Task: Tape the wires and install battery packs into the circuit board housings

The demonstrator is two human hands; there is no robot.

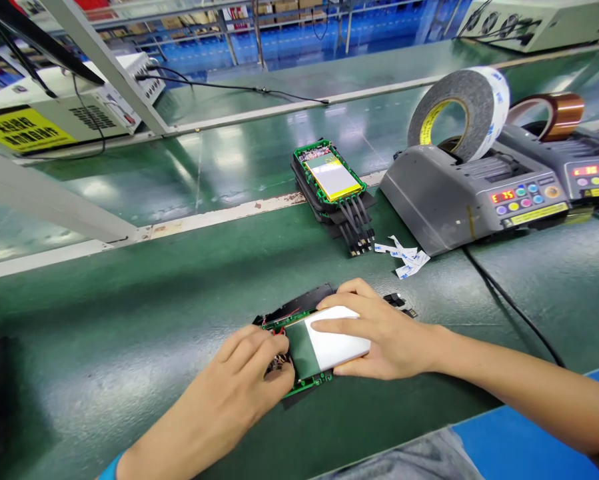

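In front of me on the green bench lies a green circuit board [309,383] with a flat battery pack, half green and half white [329,343], on top. My right hand [379,327] grips the pack and board from the right, one finger stretched over the white half. At the left end, my left hand [254,370] has its fingers curled and pinched over small components and red wires; what they hold is hidden. A black casing [299,303] shows behind the board. Beyond my right hand, dark cable ends [399,303] stick out.
Similar assembled units [329,177] are stacked farther back, their cables toward me. White tape liner scraps [404,257] lie beside a tape dispenser [469,193] carrying a grey roll [429,120]. A second dispenser [574,160] stands right. A black cable [514,307] crosses the bench.
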